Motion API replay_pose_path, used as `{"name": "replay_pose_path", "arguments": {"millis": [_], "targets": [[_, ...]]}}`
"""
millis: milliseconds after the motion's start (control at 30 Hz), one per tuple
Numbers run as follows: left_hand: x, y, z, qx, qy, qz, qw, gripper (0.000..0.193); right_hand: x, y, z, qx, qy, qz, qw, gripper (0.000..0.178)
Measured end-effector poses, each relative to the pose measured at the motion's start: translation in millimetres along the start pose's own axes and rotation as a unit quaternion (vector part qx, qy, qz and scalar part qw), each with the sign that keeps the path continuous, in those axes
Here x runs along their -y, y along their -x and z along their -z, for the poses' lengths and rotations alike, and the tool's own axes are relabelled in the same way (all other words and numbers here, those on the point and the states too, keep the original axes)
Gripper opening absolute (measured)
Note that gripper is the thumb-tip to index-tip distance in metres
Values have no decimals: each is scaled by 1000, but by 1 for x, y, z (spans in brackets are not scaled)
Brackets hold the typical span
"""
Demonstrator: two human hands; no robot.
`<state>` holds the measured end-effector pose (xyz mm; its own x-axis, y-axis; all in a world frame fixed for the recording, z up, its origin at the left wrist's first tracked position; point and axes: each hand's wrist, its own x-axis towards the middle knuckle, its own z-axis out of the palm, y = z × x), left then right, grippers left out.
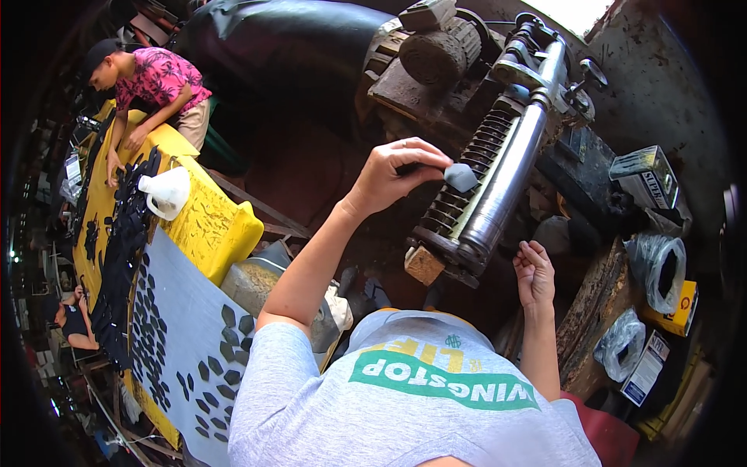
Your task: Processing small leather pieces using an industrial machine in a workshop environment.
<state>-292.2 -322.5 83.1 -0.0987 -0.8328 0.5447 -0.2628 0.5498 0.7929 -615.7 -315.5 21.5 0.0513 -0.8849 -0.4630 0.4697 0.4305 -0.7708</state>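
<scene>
Between the thumb and fingers of my left hand (401, 173) is a small flat grey piece with angled edges (461, 177). It is over the ribbed feed side of a roller machine (498, 187), next to a long shiny metal roller (507, 183); whether it touches the ribs I cannot tell. My right hand (534, 272) is to the right of the machine's near end, fingers curled in, with nothing seen in them. A wooden block (424, 265) sits at that near end.
To the left, a grey sheet (191, 311) carries many dark angled pieces on a yellow-covered table (206, 226), beside a white jug (166, 192). A person in a pink shirt (163, 82) works there. A motor (440, 50) stands behind the machine; boxes (646, 175) and clear plastic rolls (657, 268) lie right.
</scene>
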Motion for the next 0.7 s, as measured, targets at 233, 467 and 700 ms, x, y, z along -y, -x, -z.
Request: {"name": "replay_pose_path", "arguments": {"millis": [233,467,700], "targets": [[10,-3,3,50,-34,-35,998,28,-10,2,3,-1,6,-15,1000,16],[18,-7,2,65,-14,-49,997,25,-11,11,21,-26,17,-16,999,16],[22,-7,-2,62,19,-42,997,23,-14,14,30,-42,24,-21,999,16]]}}
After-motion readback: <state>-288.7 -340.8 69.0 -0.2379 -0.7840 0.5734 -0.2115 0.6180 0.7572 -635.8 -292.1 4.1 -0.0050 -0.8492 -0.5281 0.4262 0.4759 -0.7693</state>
